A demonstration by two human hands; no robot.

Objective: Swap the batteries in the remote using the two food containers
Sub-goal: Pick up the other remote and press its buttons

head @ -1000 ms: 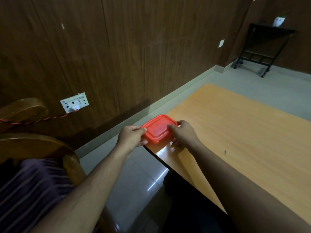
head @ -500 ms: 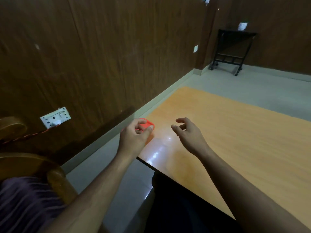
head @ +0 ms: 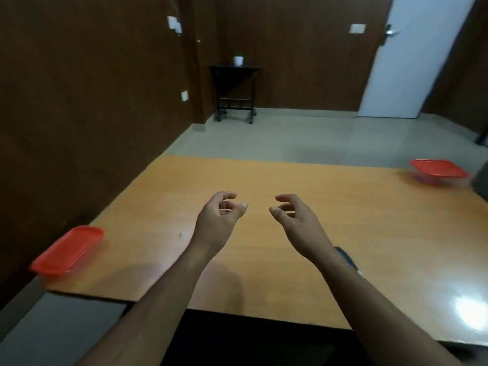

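Observation:
A red-lidded food container (head: 67, 249) sits at the near left corner of the wooden table (head: 264, 180). A second red-lidded container (head: 438, 171) stands at the far right edge. My left hand (head: 220, 216) and my right hand (head: 295, 220) hover side by side above the table's middle, fingers loosely curled, holding nothing. A dark object (head: 346, 258), perhaps the remote, peeks out from behind my right forearm; most of it is hidden.
A dark wood-panelled wall runs along the left. A small black stand (head: 235, 93) with a white item on top is in the far corner. A white door (head: 412, 56) is at the back right. A dark object (head: 480, 182) sits at the right edge.
Both hands have let go of the left container and moved to the table's middle. My view has swung right, bringing the second container and the door into sight.

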